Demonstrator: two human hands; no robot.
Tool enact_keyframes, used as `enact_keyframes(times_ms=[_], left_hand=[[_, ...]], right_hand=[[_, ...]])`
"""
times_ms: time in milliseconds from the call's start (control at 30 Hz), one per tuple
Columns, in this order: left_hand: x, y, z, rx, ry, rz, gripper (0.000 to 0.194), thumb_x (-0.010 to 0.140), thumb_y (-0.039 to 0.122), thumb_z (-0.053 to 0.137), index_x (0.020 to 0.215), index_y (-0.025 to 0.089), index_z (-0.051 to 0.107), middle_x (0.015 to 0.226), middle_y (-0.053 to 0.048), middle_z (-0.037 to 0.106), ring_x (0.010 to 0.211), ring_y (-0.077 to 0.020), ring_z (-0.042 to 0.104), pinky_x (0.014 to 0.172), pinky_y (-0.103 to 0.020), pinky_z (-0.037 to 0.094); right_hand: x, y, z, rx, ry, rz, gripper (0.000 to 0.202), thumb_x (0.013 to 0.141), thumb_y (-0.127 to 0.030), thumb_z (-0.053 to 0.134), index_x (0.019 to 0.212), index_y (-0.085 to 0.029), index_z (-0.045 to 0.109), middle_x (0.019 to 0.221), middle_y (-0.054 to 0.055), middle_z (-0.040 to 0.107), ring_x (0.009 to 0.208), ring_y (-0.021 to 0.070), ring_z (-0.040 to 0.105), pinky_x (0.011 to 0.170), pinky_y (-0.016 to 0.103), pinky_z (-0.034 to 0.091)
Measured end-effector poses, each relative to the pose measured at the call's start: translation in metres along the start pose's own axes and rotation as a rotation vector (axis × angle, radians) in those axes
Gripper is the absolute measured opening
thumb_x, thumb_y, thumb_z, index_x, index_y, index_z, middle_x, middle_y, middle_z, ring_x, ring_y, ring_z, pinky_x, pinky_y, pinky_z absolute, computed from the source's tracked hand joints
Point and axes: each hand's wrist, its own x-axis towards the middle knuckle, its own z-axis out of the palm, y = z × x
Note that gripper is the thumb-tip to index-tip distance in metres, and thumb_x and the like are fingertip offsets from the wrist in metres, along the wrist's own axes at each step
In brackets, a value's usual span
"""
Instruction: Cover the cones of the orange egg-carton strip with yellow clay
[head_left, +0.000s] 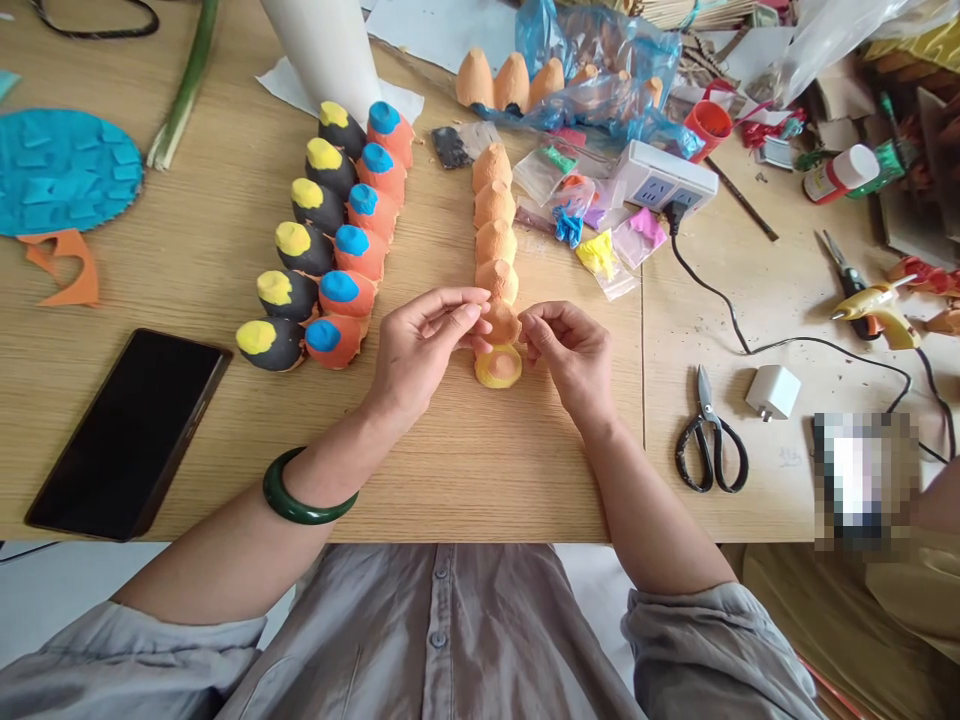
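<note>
A single row of orange egg carton cups stands on the table in front of me, pointing away. Its nearest cup has a yellow band around an orange middle. My left hand is closed at the left side of the second-nearest cup, thumb and forefinger close together at its edge. On the opposite side, my right hand pinches at the same cup's right edge. Whether a small bit of clay sits between the fingertips is too small to tell.
To the left stand a black-and-yellow cup row, an orange-and-blue row and a phone. On the right are scissors, a power strip, a plug adapter, a glue gun and clay bags.
</note>
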Motion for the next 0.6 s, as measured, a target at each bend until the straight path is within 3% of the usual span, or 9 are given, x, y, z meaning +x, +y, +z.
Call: enact_keyframes(times_ms=[200,400,500,600], left_hand=[[0.006,-0.002,-0.002,-0.194,0.019,-0.134,0.027,0.09,0.034,0.066,0.111,0.019,0.073,0.084,-0.004,0.075,0.065,-0.0128,0.067,0.061,-0.028,0.059],[0.018,-0.005,-0.01,-0.386,0.028,-0.266,0.01,0.073,0.025,0.057,0.077,0.017,0.062,0.085,-0.007,0.071,0.066,-0.0119,0.063,0.055,-0.024,0.051],[0.021,-0.004,-0.012,-0.38,0.037,-0.322,0.009,0.066,0.023,0.059,0.072,0.017,0.058,0.08,-0.005,0.067,0.065,-0.0102,0.061,0.057,-0.023,0.05],[0.018,-0.001,-0.01,-0.264,0.023,-0.324,0.01,0.068,0.023,0.064,0.075,0.016,0.063,0.078,-0.004,0.066,0.065,-0.0106,0.061,0.057,-0.023,0.051]], right_hand=[[0.01,0.015,-0.003,0.02,0.062,0.007,0.043,0.079,-0.062,0.083,0.08,-0.021,0.068,0.068,-0.003,0.062,0.055,0.0088,0.053,0.047,0.021,0.05],[0.022,0.025,-0.003,0.063,0.062,-0.028,0.048,0.074,-0.065,0.085,0.08,-0.021,0.066,0.067,-0.004,0.066,0.052,0.0091,0.058,0.051,0.024,0.054],[0.024,0.028,-0.002,0.08,0.05,-0.001,0.049,0.074,-0.066,0.084,0.081,-0.021,0.065,0.066,-0.004,0.068,0.054,0.0101,0.061,0.053,0.024,0.055],[0.024,0.029,-0.003,0.084,0.043,0.004,0.049,0.074,-0.065,0.084,0.082,-0.021,0.065,0.066,-0.003,0.068,0.055,0.0107,0.063,0.055,0.025,0.056]])
